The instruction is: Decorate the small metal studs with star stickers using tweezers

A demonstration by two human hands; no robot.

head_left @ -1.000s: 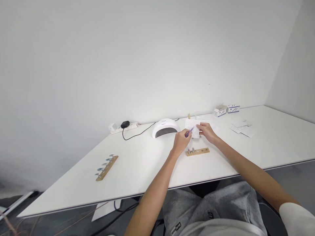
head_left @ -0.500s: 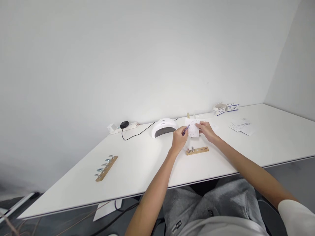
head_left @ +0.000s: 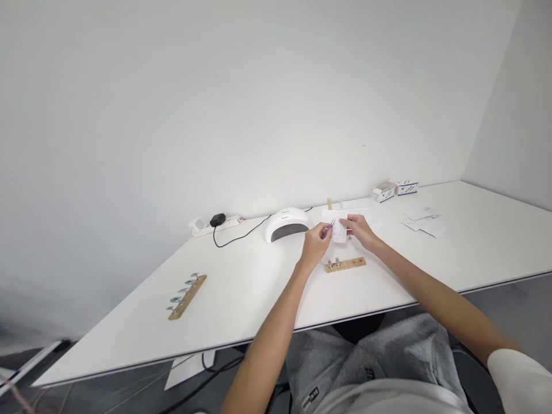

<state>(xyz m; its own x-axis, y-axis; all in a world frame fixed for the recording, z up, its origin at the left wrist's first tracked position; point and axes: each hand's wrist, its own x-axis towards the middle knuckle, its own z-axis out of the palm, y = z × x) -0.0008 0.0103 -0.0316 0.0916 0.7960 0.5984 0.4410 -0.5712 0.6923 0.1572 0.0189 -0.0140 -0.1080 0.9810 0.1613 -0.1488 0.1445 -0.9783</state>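
Observation:
My left hand [head_left: 315, 244] is closed around blue-purple tweezers [head_left: 328, 228], whose tips are against or just in front of a white sticker sheet [head_left: 340, 231] with small printed marks. The sheet is held upright by its right edge in my closed right hand [head_left: 361, 229]. Below both hands lies a wooden strip [head_left: 351, 264] with round spots along it; a couple of small shiny pieces stand at its left end. A small metallic piece [head_left: 350, 237] shows just under my right fingers.
A white nail lamp [head_left: 290, 223] stands left of my hands, its cord running to a power strip [head_left: 202, 232] with a black adapter [head_left: 218, 219]. Another wooden strip [head_left: 188, 296] carries several nail-tip pieces. Loose sheets [head_left: 425, 223] and small boxes [head_left: 383, 191] lie at right.
The sheet and my right hand have shifted slightly left and down. The tweezers have tilted and their tips sit a little lower on the sheet.

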